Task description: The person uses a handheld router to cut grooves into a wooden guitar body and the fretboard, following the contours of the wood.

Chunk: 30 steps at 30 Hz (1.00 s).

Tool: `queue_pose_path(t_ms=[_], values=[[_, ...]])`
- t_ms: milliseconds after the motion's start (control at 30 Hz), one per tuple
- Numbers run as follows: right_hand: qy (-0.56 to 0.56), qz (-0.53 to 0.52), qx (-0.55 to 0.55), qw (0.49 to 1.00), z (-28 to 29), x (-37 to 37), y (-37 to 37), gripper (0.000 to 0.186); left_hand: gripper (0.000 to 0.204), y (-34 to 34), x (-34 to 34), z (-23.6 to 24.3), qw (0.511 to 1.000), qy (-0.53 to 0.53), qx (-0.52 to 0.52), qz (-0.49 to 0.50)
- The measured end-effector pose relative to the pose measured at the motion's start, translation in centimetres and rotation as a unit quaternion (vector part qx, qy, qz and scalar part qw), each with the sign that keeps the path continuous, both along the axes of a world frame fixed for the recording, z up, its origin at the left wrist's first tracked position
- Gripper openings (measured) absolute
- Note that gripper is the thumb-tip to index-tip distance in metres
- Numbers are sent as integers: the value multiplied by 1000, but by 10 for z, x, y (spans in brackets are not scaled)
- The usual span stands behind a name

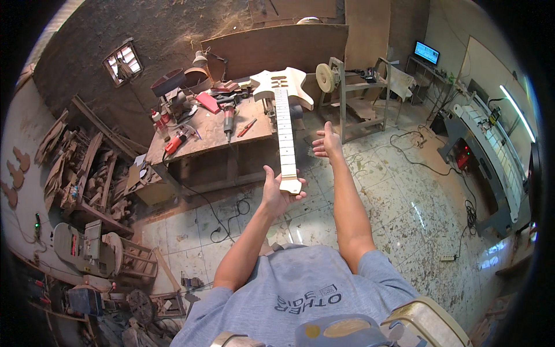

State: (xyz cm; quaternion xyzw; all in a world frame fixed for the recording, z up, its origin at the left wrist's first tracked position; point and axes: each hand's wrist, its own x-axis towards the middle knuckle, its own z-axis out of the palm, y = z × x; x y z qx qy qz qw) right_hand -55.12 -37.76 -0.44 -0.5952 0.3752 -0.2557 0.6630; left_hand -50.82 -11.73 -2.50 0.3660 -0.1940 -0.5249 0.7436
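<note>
An unfinished pale wooden guitar [285,130] lies lengthwise away from me, its body at the right end of the workbench [196,144] and its fretted neck reaching toward me. My left hand [278,191] grips the neck's headstock end from beneath, fingers curled round it and thumb up at its left side. My right hand [328,143] is held out to the right of the neck, apart from it, with fingers spread and nothing in it. Whether the body rests on the bench or on the vise-like fixture below it, I cannot tell.
Power tools [228,120] and a red block [207,102] lie on the bench. A wheeled stand [341,101] stands behind, at right. Wood offcuts [87,168] fill the left wall, above a machine [87,248]. A large grey machine [485,173] stands far right. Cables [225,222] cross the tiled floor.
</note>
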Motion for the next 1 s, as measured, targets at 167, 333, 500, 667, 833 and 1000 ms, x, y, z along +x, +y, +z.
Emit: queue_pose_path(t_ms=[167,333,500,667,833,1000], values=[[3,21,21,1000,-7,0,1,87,102,1,1,-4,1000,-1,-2,-5],[14,92,17,996,-8,10,15,84,99,-3,0,-1,1000,-5,22,-11],[-82,205,50,974,-2,37,53,61,97,4,5,5,999,5,21,-33],[-143,129,-66,979,-48,62,55,47,99,-11,25,23,978,-88,176,-72],[-68,92,-142,983,-19,52,75,58,73,-43,138,26,874,-355,295,150],[-85,93,-91,988,-5,45,81,57,51,-136,265,46,496,-856,133,58]])
